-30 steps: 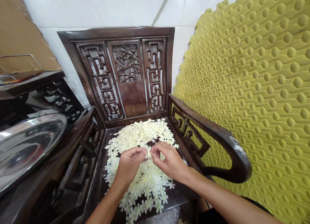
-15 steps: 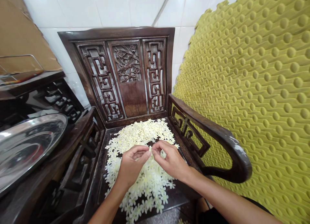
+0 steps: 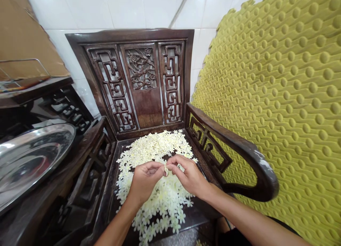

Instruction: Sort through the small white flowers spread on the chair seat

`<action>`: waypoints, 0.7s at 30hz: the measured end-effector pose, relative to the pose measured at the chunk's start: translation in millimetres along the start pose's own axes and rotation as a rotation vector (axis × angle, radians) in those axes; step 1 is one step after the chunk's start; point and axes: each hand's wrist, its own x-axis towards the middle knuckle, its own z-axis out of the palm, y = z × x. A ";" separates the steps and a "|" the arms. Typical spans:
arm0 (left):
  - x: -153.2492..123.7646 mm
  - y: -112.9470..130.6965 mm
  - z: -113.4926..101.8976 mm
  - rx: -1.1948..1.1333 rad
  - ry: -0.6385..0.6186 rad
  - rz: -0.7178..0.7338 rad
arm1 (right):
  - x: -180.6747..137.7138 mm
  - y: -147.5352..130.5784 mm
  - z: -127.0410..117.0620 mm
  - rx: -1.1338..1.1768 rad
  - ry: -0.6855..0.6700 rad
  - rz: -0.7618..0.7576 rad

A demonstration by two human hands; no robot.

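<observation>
Bare fingers (image 3: 177, 160) and forearms (image 3: 239, 214); black clothing (image 3: 236, 238) below

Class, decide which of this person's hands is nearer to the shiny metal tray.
Left. The left hand is to the right of the shiny metal tray; the right hand is farther right, beyond the left hand, toward the yellow bumpy mat.

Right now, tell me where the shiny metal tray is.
In the head view, the shiny metal tray is at the left edge, partly cut off, beside the left-side dark wooden armrest and left of the left hand.
</observation>
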 end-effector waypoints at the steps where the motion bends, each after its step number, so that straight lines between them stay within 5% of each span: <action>1: 0.0 0.1 0.0 -0.010 -0.005 0.000 | 0.2 0.0 0.1 0.007 0.001 0.003; 21: -2.1 6.4 3.4 -0.131 0.028 -0.072 | -1.0 0.6 0.0 -0.095 0.037 -0.073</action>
